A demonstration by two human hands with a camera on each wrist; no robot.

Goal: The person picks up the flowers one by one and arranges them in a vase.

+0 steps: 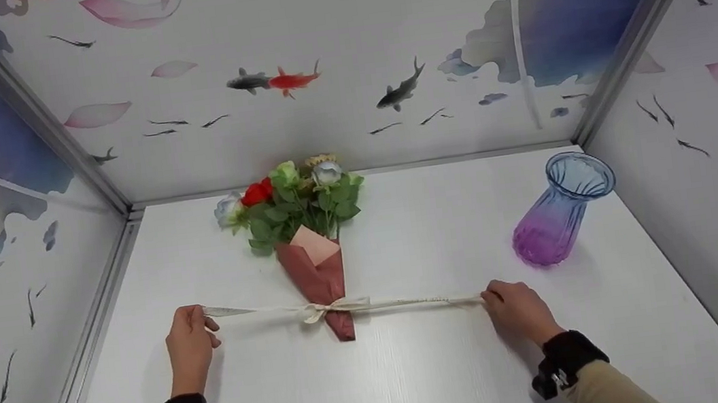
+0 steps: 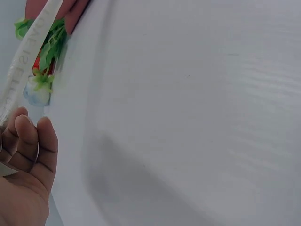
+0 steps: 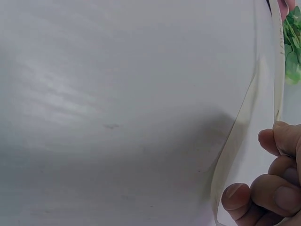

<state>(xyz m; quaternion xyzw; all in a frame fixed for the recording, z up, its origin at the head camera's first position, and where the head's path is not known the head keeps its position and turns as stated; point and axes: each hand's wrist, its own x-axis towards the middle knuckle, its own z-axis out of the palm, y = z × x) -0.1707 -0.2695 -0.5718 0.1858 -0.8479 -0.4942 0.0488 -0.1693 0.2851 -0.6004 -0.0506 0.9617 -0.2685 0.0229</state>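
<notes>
A bouquet of artificial-looking flowers (image 1: 294, 199) lies on the white table, its stems wrapped in dark red paper (image 1: 303, 273) with a pink fold. Around the narrow part of the wrap runs a cream ribbon (image 1: 412, 302) with a bow (image 1: 317, 310) at the front. My left hand (image 1: 190, 342) pinches one end of the ribbon, left of the bouquet. On the other side, my right hand (image 1: 519, 308) pinches the opposite end between thumb and forefinger. Both ribbon lengths are stretched nearly straight. Printed lettering shows on the ribbon (image 2: 26, 61) in the left wrist view.
A ribbed glass vase (image 1: 559, 211), blue above and purple below, stands at the right rear of the table (image 1: 436, 384). White panels (image 1: 349, 120) printed with fish and petals enclose the table at the back and both sides.
</notes>
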